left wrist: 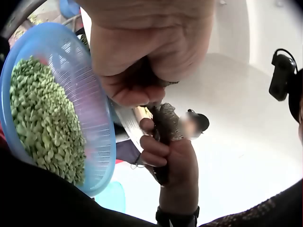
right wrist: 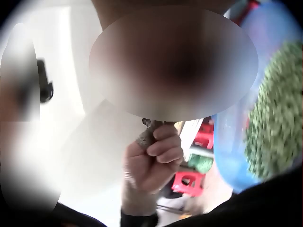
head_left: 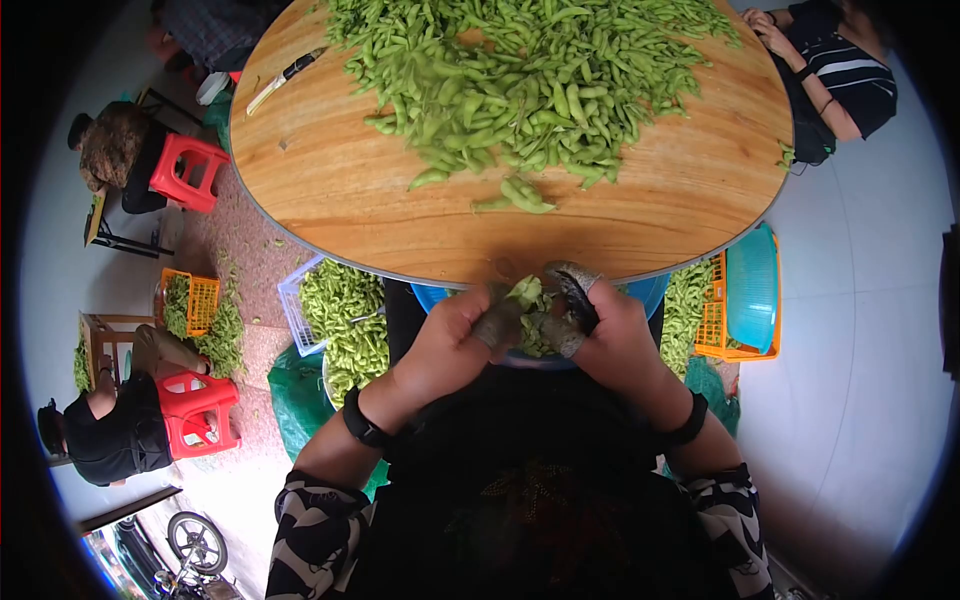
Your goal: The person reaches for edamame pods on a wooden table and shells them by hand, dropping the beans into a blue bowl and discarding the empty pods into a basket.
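Note:
At the round table's near edge, the left hand (head_left: 450, 335) pinches a green pod (head_left: 524, 291); its thumb has a grey covering. Close beside it, the right hand (head_left: 615, 330) has its fingers curled round a dark object (head_left: 578, 300) that I cannot identify, with grey coverings on its fingertips. In the left wrist view the left hand (left wrist: 151, 52) is large at the top, and the right hand (left wrist: 177, 161) faces it from below. The right wrist view shows the left hand's curled fingers (right wrist: 163, 144); the right hand is blurred there. Shelled beans (left wrist: 45, 123) lie in a blue basket (left wrist: 102, 161).
A large heap of green pods (head_left: 540, 90) covers the far part of the wooden table (head_left: 330, 200), with a knife (head_left: 287, 80) to its left. More pods (head_left: 350, 320) fill containers beside the lap. Other people sit left and upper right, some on red stools (head_left: 190, 172).

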Tool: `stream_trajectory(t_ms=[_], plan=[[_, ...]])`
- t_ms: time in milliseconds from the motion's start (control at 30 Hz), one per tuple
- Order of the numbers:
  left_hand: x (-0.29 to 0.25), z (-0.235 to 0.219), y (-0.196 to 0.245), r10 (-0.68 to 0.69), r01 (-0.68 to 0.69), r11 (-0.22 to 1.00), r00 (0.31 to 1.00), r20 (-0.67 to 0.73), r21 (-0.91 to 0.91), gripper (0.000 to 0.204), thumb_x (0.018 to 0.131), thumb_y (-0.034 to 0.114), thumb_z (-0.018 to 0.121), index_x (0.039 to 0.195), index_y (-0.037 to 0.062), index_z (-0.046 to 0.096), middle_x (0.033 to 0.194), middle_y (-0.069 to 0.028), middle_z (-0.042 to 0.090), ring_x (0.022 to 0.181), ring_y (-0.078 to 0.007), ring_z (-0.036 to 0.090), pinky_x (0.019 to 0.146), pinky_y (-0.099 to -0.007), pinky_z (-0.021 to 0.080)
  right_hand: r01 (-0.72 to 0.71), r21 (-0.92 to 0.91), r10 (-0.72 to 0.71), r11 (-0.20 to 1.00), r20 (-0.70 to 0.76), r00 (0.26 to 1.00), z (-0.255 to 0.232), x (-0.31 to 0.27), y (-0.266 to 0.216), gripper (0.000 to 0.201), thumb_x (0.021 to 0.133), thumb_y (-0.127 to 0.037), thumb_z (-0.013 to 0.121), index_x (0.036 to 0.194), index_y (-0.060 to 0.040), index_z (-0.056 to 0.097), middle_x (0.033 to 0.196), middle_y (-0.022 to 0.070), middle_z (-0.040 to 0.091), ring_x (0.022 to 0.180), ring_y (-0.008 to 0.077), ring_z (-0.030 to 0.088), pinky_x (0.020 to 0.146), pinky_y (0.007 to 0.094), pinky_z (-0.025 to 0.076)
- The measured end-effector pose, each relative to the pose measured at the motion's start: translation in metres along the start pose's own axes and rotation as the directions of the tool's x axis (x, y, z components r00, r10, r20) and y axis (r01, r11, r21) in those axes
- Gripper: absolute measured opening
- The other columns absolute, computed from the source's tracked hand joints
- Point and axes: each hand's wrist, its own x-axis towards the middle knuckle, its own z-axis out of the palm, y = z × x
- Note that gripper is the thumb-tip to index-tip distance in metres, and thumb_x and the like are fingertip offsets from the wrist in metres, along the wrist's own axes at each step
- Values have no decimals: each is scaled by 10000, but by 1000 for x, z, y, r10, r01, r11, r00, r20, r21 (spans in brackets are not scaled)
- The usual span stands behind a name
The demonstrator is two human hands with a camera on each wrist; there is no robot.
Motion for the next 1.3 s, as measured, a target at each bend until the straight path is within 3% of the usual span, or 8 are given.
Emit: stream_trajectory(t_ms=[200,467,567,767,867,1033,1133,1300], plan=[[-3,4,-2,305,-296,756,949,87,584,30,818,-16,562,834,-14,536,721,-158,596,666,-256,636,572,-354,473,81,-275,-80,958,15,997,6,7,4,252,676,-96,709,851,3,557,779,189,587,685,375,594,596,403,474],[-11,4,11,-81,96,908,995,-55,407,86,754,-31,569,834,-5,552,740,-218,599,738,-451,590,611,-426,501,105,-312,-90,944,63,994,8,2,1,224,631,-85,676,770,-7,519,770,177,564,667,394,571,574,450,471],[-12,1,3,246,-145,768,966,-77,624,84,748,-16,579,827,-10,550,743,-216,602,732,-434,604,609,-432,501,118,-397,-111,910,41,993,9,1,-6,225,638,-79,682,814,-11,559,824,173,587,700,386,589,586,442,495],[-11,-5,7,299,-179,743,951,-81,645,108,746,-5,596,848,-14,560,777,-230,597,754,-442,594,618,-435,498,199,-495,-225,846,8,974,6,-1,-19,362,690,-25,696,1047,-22,639,936,166,631,816,347,639,654,363,528],[-6,-6,9,286,-244,831,958,-8,499,83,801,-24,581,882,-7,576,742,-172,609,651,-344,626,574,-370,499,197,-242,-193,950,38,980,7,8,-11,263,758,-48,705,1012,-21,643,902,114,645,771,260,651,643,321,522],[-3,-9,8,71,-76,996,992,100,46,94,877,-47,531,924,8,591,723,-56,590,582,-132,593,529,-262,472,-309,310,210,899,314,926,-12,18,-8,270,837,-119,704,1069,-15,614,926,23,652,829,97,590,733,291,498],[-1,-9,9,120,-129,989,985,121,69,105,889,-47,523,935,16,594,722,-33,582,579,-91,576,521,-241,462,19,106,-39,994,187,982,-6,21,6,328,812,-133,719,1085,0,595,885,35,658,800,124,598,717,313,498],[-5,-15,4,191,-225,929,972,140,294,93,893,-27,538,954,17,592,715,-38,576,580,-103,575,526,-244,461,80,-219,-40,972,182,983,6,21,-11,319,736,-147,735,974,3,584,798,118,630,725,281,614,660,369,491]])
